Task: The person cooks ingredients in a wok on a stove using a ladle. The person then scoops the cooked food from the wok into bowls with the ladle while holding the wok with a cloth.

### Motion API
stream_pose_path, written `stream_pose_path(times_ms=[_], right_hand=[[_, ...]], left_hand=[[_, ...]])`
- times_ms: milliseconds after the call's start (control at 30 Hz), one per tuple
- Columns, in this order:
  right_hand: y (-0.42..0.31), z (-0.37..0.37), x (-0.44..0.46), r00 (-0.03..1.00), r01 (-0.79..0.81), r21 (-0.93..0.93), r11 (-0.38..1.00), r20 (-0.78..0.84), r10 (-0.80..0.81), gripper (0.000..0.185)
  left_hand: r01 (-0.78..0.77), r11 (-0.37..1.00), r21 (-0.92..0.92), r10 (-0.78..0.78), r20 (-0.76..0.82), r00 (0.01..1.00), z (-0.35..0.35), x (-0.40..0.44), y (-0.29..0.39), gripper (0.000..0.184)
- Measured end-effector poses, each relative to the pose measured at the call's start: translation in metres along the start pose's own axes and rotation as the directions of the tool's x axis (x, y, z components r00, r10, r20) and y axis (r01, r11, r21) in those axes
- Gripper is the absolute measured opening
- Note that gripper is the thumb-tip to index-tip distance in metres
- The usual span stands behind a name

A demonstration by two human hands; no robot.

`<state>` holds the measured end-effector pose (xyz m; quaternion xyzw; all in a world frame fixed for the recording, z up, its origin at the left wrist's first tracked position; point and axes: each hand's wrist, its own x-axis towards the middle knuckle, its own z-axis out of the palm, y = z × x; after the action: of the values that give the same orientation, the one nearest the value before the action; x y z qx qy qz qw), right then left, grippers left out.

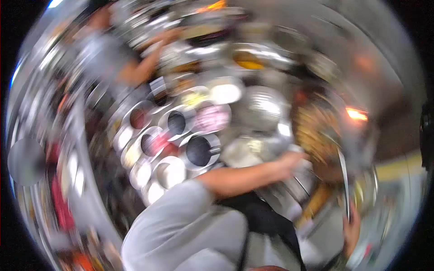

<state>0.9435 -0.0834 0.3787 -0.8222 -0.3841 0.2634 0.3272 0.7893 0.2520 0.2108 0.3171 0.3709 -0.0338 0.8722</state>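
Note:
A wok (332,169) holds a heap of yellow-brown food (314,128), too blurred to name closely. At the wok's near-left rim, my left hand (291,163) is closed around what looks like a white cloth (303,169). My right hand (351,230), low on the right, grips the dark end of a long-handled ladle (343,176). The ladle's metal head reaches into the food. Motion blur hides the fingers' detail on both hands.
Left of the wok stand several bowls of ingredients, one with pink pieces (211,118) and one dark inside (199,150). A perforated metal strainer (264,108) lies beside the wok. Flames (357,114) show behind it. A co-worker (108,54) reaches over pans at upper left.

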Motion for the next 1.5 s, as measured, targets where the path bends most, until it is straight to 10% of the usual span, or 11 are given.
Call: stream_pose_path(times_ms=[67, 267, 533, 733, 867, 1100, 1167, 1367, 1433, 1467, 1500], right_hand=[[0.075, -0.005, 0.016, 0.978, 0.207, 0.164, 0.965, -0.045, -0.202, 0.058], [-0.031, 0.008, 0.005, 0.812, -0.582, -0.074, 0.81, 0.002, 0.583, 0.058], [-0.004, 0.022, 0.05, 0.913, 0.295, -0.775, 0.559, 0.056, -0.404, 0.056], [-0.06, 0.036, 0.071, 0.985, 0.163, -0.749, 0.642, 0.088, -0.147, 0.049], [-0.099, 0.068, 0.09, 0.968, 0.25, -0.141, 0.958, 0.037, -0.248, 0.059], [-0.084, 0.322, 0.085, 0.349, 0.071, 0.367, 0.928, 0.862, -0.368, 0.053], [-0.041, 0.41, 0.087, 0.249, 0.528, 0.237, 0.815, 0.875, -0.416, 0.059], [0.098, 0.544, 0.099, 0.823, 0.544, -0.665, 0.511, 0.541, -0.172, 0.053], [0.215, 0.603, 0.116, 0.959, 0.187, -0.864, 0.468, 0.058, -0.276, 0.039], [0.21, 0.587, 0.114, 0.972, 0.218, -0.931, 0.293, 0.233, 0.016, 0.036], [0.249, 0.615, 0.117, 0.952, -0.031, -0.909, 0.415, -0.153, -0.263, 0.033]], left_hand=[[-0.123, 0.987, -0.108, 0.124, 0.005, 0.992, 0.013, 0.008, 0.012, 0.045], [-0.248, 0.93, -0.27, 0.211, -0.16, 0.964, 0.04, 0.002, 0.029, 0.041], [-0.405, 0.845, -0.347, 0.436, 0.01, 0.9, -0.005, -0.049, -0.002, 0.037], [-0.67, 0.697, -0.256, 0.708, 0.092, 0.701, -0.055, -0.146, -0.021, 0.058], [-0.799, 0.592, -0.103, 0.806, 0.061, 0.589, -0.077, -0.232, -0.017, 0.065], [-0.846, 0.446, 0.293, 0.886, -0.279, 0.37, -0.058, -0.39, -0.102, 0.062], [-0.837, 0.439, 0.328, 0.872, -0.38, 0.308, -0.044, -0.413, -0.138, 0.06], [-0.613, 0.505, 0.608, 0.815, -0.57, 0.106, -0.021, -0.448, -0.203, 0.055], [-0.416, 0.581, 0.699, 0.782, -0.622, 0.047, -0.02, -0.47, -0.214, 0.054], [-0.278, 0.631, 0.724, 0.757, -0.653, 0.017, -0.019, -0.489, -0.218, 0.053], [-0.135, 0.669, 0.731, 0.736, -0.677, -0.021, -0.022, -0.509, -0.224, 0.052]])
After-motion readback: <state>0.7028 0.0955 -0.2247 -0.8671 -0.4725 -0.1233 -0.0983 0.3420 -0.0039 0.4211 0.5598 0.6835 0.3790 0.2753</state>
